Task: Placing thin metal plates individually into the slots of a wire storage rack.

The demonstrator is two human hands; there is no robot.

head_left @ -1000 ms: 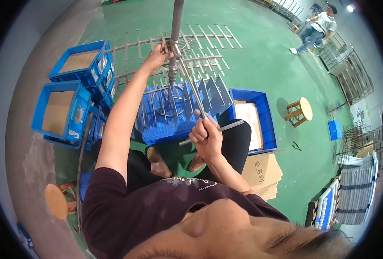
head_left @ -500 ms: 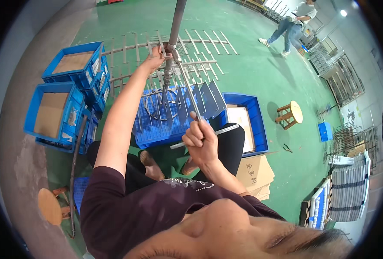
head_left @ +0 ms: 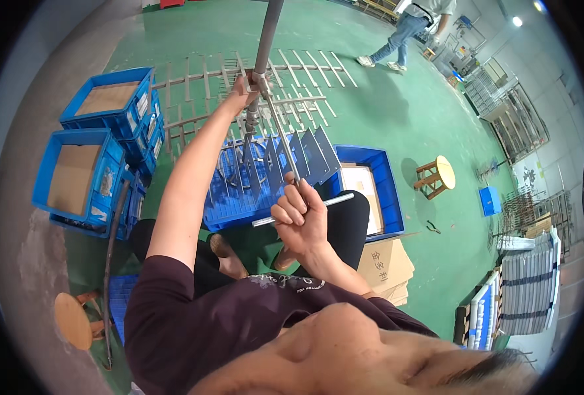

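Observation:
My right hand (head_left: 302, 217) is closed around a long T-handle wrench (head_left: 283, 135), near where its shaft meets the crossbar (head_left: 340, 199). The wrench's far end meets a joint on an upright grey metal pole (head_left: 267, 39). At that joint my left hand (head_left: 240, 97) is wrapped round part of the metal rack (head_left: 203, 74), its fingertips partly hidden behind the pole. Rows of thin bars make up the rack. Several flat dark plates (head_left: 319, 158) stand on edge below the joint, above a blue plastic crate (head_left: 229, 214).
Stacked blue bins (head_left: 117, 122) holding cardboard stand on the left. An open blue bin (head_left: 387, 191) and cardboard sheets (head_left: 384, 266) lie to my right. Wooden stools (head_left: 444, 172) and pliers (head_left: 433, 227) are farther out. A co-worker (head_left: 407, 33) walks at the far right.
The co-worker has stepped leftward. The whole view has shifted slightly. Both my hands keep nearly the same hold on the wrench and the rack.

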